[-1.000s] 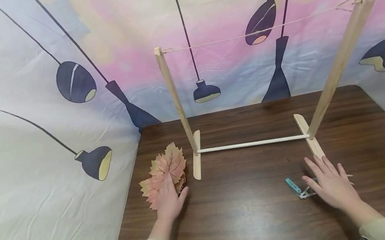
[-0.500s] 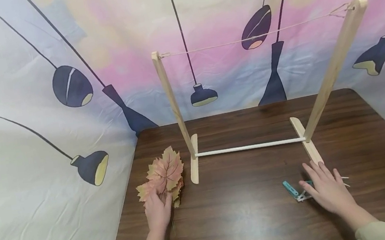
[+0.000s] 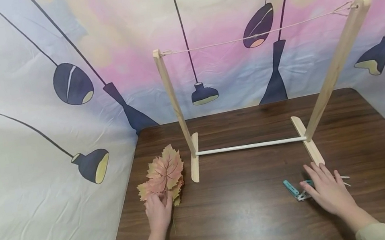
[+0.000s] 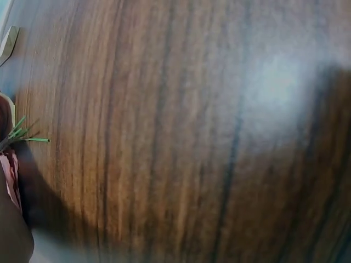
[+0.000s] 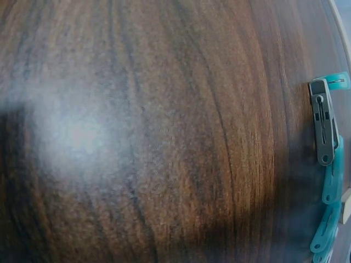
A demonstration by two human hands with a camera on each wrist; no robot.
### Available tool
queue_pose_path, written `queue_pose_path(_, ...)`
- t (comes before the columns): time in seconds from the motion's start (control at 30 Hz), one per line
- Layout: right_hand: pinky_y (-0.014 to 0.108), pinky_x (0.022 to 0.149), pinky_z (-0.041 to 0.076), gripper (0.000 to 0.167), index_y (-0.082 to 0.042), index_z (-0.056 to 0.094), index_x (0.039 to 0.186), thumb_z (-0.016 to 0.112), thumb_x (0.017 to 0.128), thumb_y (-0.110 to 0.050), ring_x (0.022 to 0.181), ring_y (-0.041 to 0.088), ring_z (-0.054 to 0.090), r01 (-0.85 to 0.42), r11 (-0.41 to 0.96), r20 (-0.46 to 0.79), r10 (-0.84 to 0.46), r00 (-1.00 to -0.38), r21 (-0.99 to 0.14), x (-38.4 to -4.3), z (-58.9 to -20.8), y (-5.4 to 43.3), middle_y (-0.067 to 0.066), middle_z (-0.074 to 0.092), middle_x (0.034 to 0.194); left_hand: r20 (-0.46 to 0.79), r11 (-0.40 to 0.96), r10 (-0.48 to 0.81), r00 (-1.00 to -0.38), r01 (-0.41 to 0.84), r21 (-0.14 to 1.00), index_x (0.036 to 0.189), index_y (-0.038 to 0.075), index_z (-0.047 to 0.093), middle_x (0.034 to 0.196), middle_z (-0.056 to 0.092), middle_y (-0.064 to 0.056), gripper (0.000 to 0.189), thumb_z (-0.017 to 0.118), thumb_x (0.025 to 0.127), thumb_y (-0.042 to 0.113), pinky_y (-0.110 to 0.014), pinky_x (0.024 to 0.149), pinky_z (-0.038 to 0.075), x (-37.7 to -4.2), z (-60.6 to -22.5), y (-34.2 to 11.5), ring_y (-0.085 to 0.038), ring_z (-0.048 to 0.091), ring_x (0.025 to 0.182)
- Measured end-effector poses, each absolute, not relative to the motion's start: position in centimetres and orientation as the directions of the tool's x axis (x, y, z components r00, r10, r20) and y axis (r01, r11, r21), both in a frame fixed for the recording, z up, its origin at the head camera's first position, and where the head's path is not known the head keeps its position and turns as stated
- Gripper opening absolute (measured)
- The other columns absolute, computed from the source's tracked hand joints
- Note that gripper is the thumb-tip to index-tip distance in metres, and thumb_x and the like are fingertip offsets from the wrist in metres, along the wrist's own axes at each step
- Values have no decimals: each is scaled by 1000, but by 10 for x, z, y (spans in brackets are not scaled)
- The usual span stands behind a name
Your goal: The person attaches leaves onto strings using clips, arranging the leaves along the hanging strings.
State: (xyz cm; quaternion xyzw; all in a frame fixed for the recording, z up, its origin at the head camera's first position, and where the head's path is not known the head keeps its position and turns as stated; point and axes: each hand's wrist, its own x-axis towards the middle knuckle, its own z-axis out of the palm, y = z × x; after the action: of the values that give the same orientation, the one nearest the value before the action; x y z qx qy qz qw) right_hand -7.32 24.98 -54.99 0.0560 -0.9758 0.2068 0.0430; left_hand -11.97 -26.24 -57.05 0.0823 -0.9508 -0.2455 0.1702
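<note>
At the left of the table lies a bunch of artificial maple leaves point(image 3: 165, 171), pink with yellow-green edges. My left hand point(image 3: 158, 213) pinches it low down, thumb and fingers curled at the stems. Thin green stem ends point(image 4: 24, 138) poke out beside the hand in the left wrist view. My right hand point(image 3: 330, 193) rests over several clothespins, its fingers extended and partly covering them. A teal clothespin point(image 3: 291, 189) shows to the left of that hand. In the right wrist view, a grey clothespin point(image 5: 322, 126) lies among teal ones.
A wooden frame with two upright posts point(image 3: 336, 72) stands across the table point(image 3: 241, 211). A string point(image 3: 219, 44) runs between the post tops and a white rod point(image 3: 250, 146) joins the feet. Behind hangs a cloth backdrop point(image 3: 123, 36) printed with lamps.
My left hand, laid over the leaves with fingers stretched out a second ago, has drawn back toward me and curled its fingers at the stems. The right hand has hardly moved.
</note>
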Motion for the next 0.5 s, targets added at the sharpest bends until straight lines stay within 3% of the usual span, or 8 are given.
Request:
queue_pose_path(0.13, 73, 95, 7, 59, 2, 35, 139, 43, 98, -40, 131, 50, 19, -125, 906, 100, -92, -991, -404, -73, -551, 249, 31, 31, 140, 331, 875, -224, -917, -39, 483, 88, 3, 55, 90, 50, -14, 21, 67, 81, 19, -51, 74, 35, -117, -572, -263, -37, 45, 92)
queue_pose_path(0.27, 73, 96, 7, 59, 2, 36, 138, 43, 98, -41, 131, 50, 20, -116, 904, 86, -88, -992, -412, -72, -552, 248, 31, 31, 141, 428, 886, -222, -876, 2, 464, 74, 9, 52, 78, 47, -8, 14, 66, 73, 11, -47, 65, 33, -112, -578, -262, -33, 45, 78)
queue_pose_path(0.5, 72, 97, 9, 58, 1, 38, 137, 44, 97, -41, 131, 48, 22, -115, 902, 94, -83, -992, -416, -70, -553, 244, 29, 33, 141, 438, 868, -296, -849, -48, 494, 66, 9, 48, 72, 47, -8, 18, 64, 76, 8, -49, 67, 33, -102, -579, -260, -34, 47, 73)
